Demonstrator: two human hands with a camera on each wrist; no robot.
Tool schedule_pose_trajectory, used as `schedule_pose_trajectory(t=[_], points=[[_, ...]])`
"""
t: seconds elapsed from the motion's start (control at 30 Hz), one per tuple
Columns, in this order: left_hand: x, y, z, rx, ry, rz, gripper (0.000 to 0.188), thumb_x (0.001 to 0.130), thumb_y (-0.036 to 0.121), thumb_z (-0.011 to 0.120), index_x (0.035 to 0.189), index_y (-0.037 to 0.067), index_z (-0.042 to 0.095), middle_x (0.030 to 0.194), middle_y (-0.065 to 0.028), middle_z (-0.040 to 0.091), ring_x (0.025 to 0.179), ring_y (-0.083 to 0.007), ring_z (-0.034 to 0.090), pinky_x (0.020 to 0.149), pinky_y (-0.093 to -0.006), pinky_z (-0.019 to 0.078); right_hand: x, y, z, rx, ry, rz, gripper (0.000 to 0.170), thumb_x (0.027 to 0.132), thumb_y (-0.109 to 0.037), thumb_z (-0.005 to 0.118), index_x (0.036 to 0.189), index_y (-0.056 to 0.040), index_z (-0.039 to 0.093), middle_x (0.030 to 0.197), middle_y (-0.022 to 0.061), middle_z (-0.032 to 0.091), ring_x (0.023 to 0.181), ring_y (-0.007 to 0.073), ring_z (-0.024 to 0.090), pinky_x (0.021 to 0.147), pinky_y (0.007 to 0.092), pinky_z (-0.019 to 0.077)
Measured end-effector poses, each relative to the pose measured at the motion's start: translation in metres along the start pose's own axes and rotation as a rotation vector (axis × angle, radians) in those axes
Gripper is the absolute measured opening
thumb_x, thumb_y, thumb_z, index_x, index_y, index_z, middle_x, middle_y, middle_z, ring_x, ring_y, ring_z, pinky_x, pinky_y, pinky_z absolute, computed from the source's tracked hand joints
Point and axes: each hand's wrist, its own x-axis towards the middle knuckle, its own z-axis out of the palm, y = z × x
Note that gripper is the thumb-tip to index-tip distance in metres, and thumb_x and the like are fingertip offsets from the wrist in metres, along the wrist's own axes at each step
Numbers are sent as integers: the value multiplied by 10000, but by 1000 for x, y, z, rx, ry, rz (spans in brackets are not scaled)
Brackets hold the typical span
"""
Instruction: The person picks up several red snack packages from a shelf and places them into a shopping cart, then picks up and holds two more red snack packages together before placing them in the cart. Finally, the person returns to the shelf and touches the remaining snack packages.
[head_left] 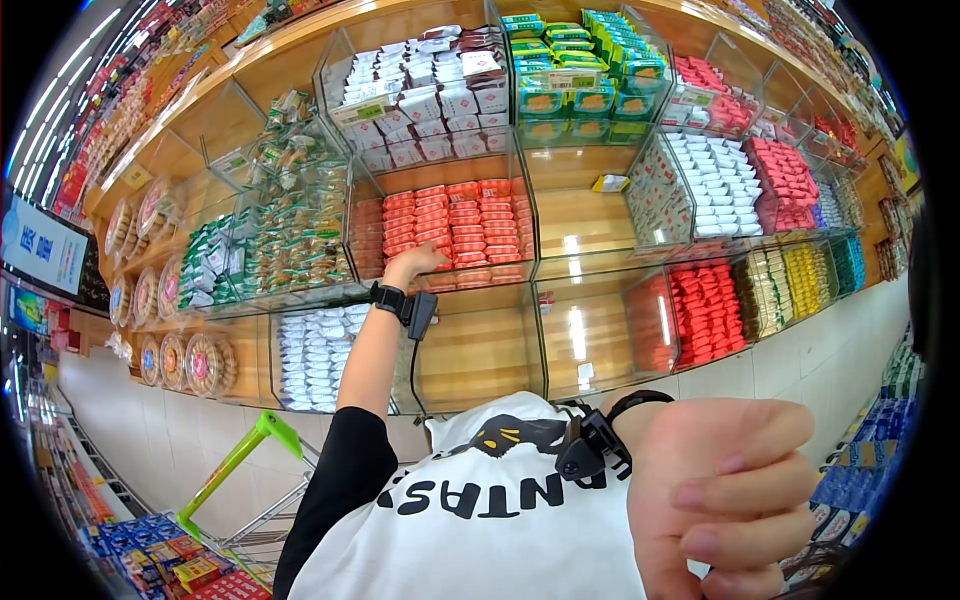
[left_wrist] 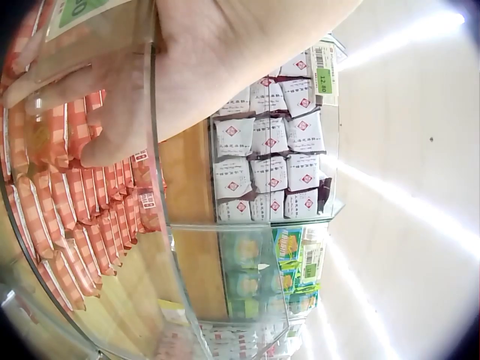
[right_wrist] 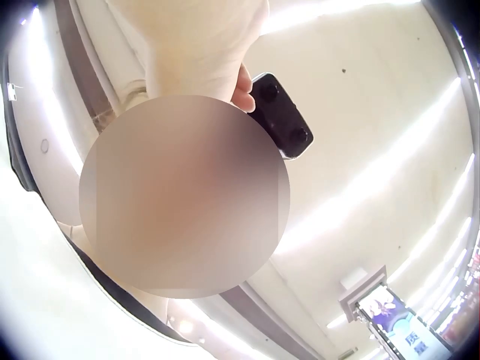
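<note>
My left hand (head_left: pixel 425 260) reaches over the front wall of a clear bin and rests on rows of small red checked packets (head_left: pixel 480 220). The left wrist view shows its fingers (left_wrist: pixel 120 131) loosely spread across the red packets (left_wrist: pixel 86 217), partly behind a clear panel. No packet is lifted in the hand. My right hand (head_left: pixel 730 490) is raised close to the head camera, its fingers curled in and nothing seen in it. In the right wrist view its fingertips show beside a black two-lens device (right_wrist: pixel 281 116); a blurred disc covers the area below.
White packets (head_left: pixel 420 90) and green-yellow packs (head_left: pixel 575 75) fill bins above. Clear partitions (head_left: pixel 533 215) divide the bins. Bright red packets (head_left: pixel 705 310) lie at lower right, round tubs (head_left: pixel 210 362) at left. A cart with a green handle (head_left: pixel 235 470) stands at lower left.
</note>
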Motion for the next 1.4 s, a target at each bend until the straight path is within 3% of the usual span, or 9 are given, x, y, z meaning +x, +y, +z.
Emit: schedule_pose_trajectory(t=[0.23, 0.3, 0.53, 0.63, 0.7, 0.93, 1.0, 1.27, 1.4], points=[[-2, -3, 4, -29, 50, 26, 647, 789, 363, 442, 1331, 106, 200, 1178, -130, 494, 678, -233, 624, 557, -403, 478, 7, 13, 0, 281, -107, -251, 144, 850, -202, 474, 884, -93, 387, 778, 8, 456, 592, 142, 463, 536, 294, 318], [-1, -4, 6, -31, 58, 20, 643, 792, 368, 436, 1331, 112, 198, 1185, -127, 489, 681, -231, 625, 538, -398, 475, 9, -2, -4, -69, -84, 53, 213, 833, -421, 464, 969, -271, 527, 763, -133, 426, 615, 13, 396, 626, 238, 268], [-14, 5, 5, -43, 60, -34, 639, 791, 388, 455, 1313, 99, 226, 1190, -117, 485, 687, -224, 628, 491, -387, 461, 15, 0, -11, -110, -81, 57, 254, 831, -385, 480, 1068, -293, 500, 786, -116, 411, 636, 29, 396, 629, 259, 262], [-2, -2, 6, -40, 52, -5, 642, 783, 384, 479, 1299, 84, 242, 1148, -134, 508, 675, -228, 627, 490, -393, 460, 25, 9, -17, 302, -455, -145, 289, 851, -180, 475, 1122, -154, 379, 896, 33, 464, 616, 168, 479, 529, 309, 324], [2, -4, 6, -40, 66, 18, 625, 774, 364, 495, 1268, 55, 269, 1078, -171, 535, 710, -271, 618, 495, -409, 463, 8, -2, 1, -19, -36, 21, 282, 828, -344, 496, 1101, -282, 458, 762, -85, 412, 627, 64, 406, 613, 288, 259], [65, -40, 17, -72, 94, 143, 418, 777, 227, 484, 1161, 87, 394, 860, -49, 513, 607, -177, 505, 454, -341, 438, 14, 22, 14, 126, -268, -40, 201, 812, -256, 508, 929, -133, 400, 665, 8, 457, 531, 135, 419, 538, 277, 314], [73, -45, 19, -53, 53, 179, 354, 774, 268, 481, 1075, 84, 452, 848, -72, 547, 539, -181, 512, 408, -343, 402, 8, 33, 23, 167, -127, -22, 189, 609, -75, 636, 779, -110, 558, 663, 19, 578, 517, 140, 518, 472, 243, 405], [14, -3, 6, 223, 28, 7, 432, 758, 435, 502, 1047, 113, 509, 729, -41, 589, 672, -175, 544, 517, -342, 430, 2, 51, 43, 162, -500, 148, 237, 647, -49, 595, 880, -24, 563, 666, 67, 568, 569, 210, 527, 514, 281, 388], [7, -2, 7, 193, 2, 84, 474, 738, 412, 509, 1010, 28, 562, 974, -134, 597, 749, -249, 600, 573, -380, 478, -7, 57, 60, 192, -579, 211, 290, 622, 15, 609, 903, -48, 569, 704, 59, 571, 589, 196, 534, 526, 286, 400]])
